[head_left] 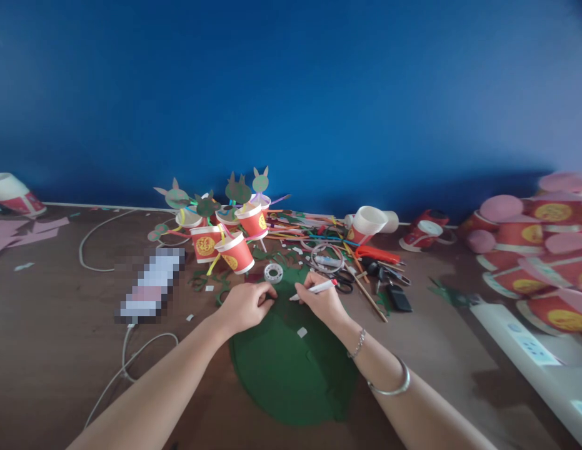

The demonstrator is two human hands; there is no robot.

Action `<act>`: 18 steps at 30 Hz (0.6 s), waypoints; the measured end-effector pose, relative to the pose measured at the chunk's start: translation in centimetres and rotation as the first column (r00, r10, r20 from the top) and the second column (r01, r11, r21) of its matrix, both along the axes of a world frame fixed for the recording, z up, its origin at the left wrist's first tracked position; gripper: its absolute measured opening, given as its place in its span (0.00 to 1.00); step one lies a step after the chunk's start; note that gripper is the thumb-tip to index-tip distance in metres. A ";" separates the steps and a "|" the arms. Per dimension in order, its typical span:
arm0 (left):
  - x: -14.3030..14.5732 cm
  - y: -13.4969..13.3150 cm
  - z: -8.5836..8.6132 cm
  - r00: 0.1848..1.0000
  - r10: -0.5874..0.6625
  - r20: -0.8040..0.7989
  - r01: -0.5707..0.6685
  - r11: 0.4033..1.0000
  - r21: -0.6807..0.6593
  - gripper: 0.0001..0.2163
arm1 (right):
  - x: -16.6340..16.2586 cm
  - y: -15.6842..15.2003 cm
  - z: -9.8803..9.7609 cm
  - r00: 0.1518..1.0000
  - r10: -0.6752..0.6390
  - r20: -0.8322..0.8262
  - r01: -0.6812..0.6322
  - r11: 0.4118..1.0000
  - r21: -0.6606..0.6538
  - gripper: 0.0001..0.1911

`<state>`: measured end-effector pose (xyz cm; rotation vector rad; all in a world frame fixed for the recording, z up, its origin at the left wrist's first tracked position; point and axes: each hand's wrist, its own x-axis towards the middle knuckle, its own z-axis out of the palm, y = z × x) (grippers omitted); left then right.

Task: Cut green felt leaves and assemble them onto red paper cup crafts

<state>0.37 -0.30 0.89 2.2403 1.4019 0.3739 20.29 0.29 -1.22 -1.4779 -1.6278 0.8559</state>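
Note:
A dark green sheet of paper [291, 369] lies on the brown table in front of me. My right hand [321, 301] is closed round a white marker pen [319, 287] whose tip points left onto the sheet's far edge. My left hand [246, 305] rests on the same edge with its fingers curled and pressed down, holding the sheet flat; a small piece may be under the fingertips, I cannot tell. A small white scrap [302, 332] lies on the green sheet. A roll of clear tape [273, 273] sits just beyond my hands.
Red paper cups with green cut-out shapes on sticks [234, 240] stand behind the tape. Straws, scissors [342, 281], a red cutter [377, 254] and keys are scattered at the back right. More red cups [529, 250] pile at the right. A white cable [131, 356] lies at left.

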 end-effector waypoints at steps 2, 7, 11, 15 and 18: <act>0.0 0.0 0.0 1.000 0.000 -0.003 0.000 1.000 -0.001 0.06 | 0.0 0.0 0.1 1.000 0.007 0.006 -0.007 1.000 0.002 0.14; 0.0 0.0 0.0 1.000 -0.006 0.003 0.006 1.000 0.003 0.06 | 0.0 -0.1 0.0 1.000 -0.008 0.014 0.008 0.999 0.037 0.15; 0.0 0.0 0.1 1.000 -0.009 0.001 0.009 1.000 0.000 0.06 | 0.1 -0.1 -0.1 0.999 -0.031 -0.032 0.032 0.999 0.011 0.14; -0.1 0.0 0.0 1.000 -0.011 0.004 0.011 1.000 0.000 0.06 | 0.1 0.0 -0.1 0.999 -0.026 -0.020 0.026 1.000 -0.010 0.14; -0.1 0.0 -0.1 1.000 -0.005 0.001 0.005 1.000 0.003 0.06 | 0.1 0.0 0.0 1.000 -0.009 -0.001 0.009 1.000 -0.013 0.14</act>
